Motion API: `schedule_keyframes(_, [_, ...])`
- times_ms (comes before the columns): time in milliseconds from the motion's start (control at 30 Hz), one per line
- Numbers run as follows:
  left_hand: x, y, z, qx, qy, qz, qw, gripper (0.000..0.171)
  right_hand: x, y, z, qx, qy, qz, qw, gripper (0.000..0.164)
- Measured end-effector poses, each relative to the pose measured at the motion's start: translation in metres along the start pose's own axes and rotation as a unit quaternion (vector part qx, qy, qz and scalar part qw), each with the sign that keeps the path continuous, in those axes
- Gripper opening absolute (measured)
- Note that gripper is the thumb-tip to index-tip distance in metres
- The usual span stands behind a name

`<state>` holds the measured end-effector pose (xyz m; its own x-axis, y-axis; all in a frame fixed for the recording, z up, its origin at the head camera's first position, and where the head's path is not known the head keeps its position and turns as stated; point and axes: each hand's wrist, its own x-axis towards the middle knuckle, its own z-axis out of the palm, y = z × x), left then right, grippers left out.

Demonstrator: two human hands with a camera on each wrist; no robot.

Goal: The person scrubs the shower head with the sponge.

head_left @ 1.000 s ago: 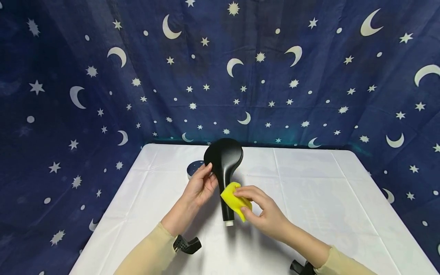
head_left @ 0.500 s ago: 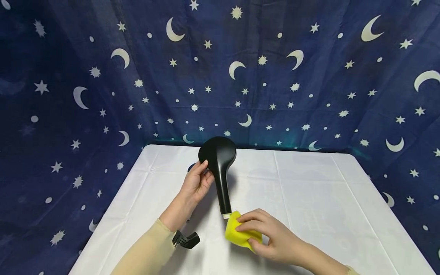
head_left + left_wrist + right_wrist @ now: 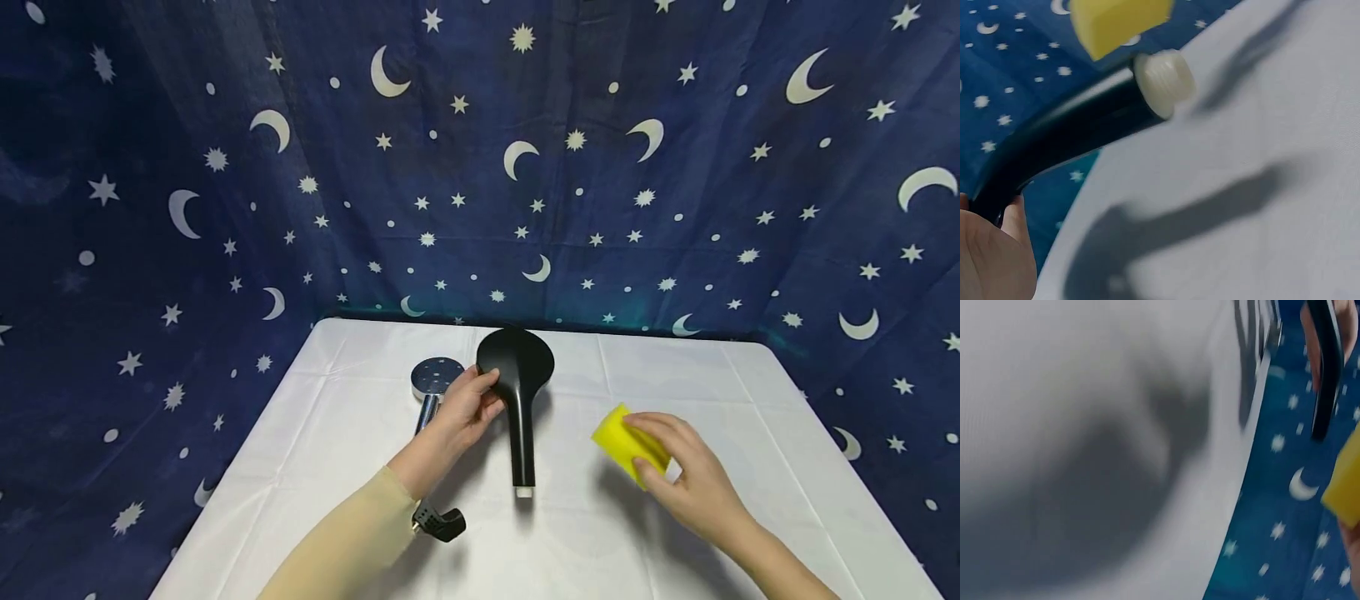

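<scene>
My left hand [image 3: 467, 410] grips a black shower head [image 3: 521, 367] near where its round head meets the handle. The handle hangs down toward me, off the table, as its shadow shows. In the left wrist view the white threaded end [image 3: 1169, 76] of the handle is plain. Out to the right, my right hand [image 3: 693, 475] pinches a yellow sponge [image 3: 626, 442] between thumb and fingers, apart from the shower head. The same sponge [image 3: 1347, 484] shows at the right edge of the right wrist view.
A chrome shower head [image 3: 437, 377] lies behind and left of my left hand, its handle partly covered by my arm. White cloth covers the table [image 3: 360, 375]. A dark blue curtain [image 3: 570, 192] with moons and stars hangs at the back and sides.
The right hand has drawn the sponge down off the black handle and then away to the right. My left hand has carried the black shower head rightward, uncovering more of the chrome one.
</scene>
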<state>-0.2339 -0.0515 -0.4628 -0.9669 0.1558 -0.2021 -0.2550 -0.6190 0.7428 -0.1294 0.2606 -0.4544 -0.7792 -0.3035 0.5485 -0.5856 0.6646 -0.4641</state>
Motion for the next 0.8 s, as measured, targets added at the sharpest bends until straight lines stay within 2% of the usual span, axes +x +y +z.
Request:
schedule_keyframes(100, [0.007,-0.02,0.009,0.018,0.005,-0.009,0.9998,0.029,0.0,0.022,-0.007,-0.039,0.015,0.079,0.996,0.058])
schedule_keyframes(200, [0.015,-0.039,0.018,0.03,0.012,-0.016,0.9993,0.025,0.0,0.038,-0.01,-0.072,0.016,0.119,0.99,0.061])
schedule_keyframes(333, [0.022,-0.063,0.029,0.037,0.017,-0.025,0.9989,0.019,0.001,0.057,-0.013,-0.112,0.017,0.134,0.984,0.063])
schedule_keyframes(500, [0.027,-0.085,0.037,0.033,0.025,-0.037,0.9985,0.022,0.002,0.077,-0.008,-0.142,0.011,0.16,0.977,0.061])
schedule_keyframes(800, [0.034,-0.1,0.039,0.044,0.051,-0.043,0.9968,0.03,0.004,0.092,0.003,-0.167,-0.001,0.19,0.967,0.061])
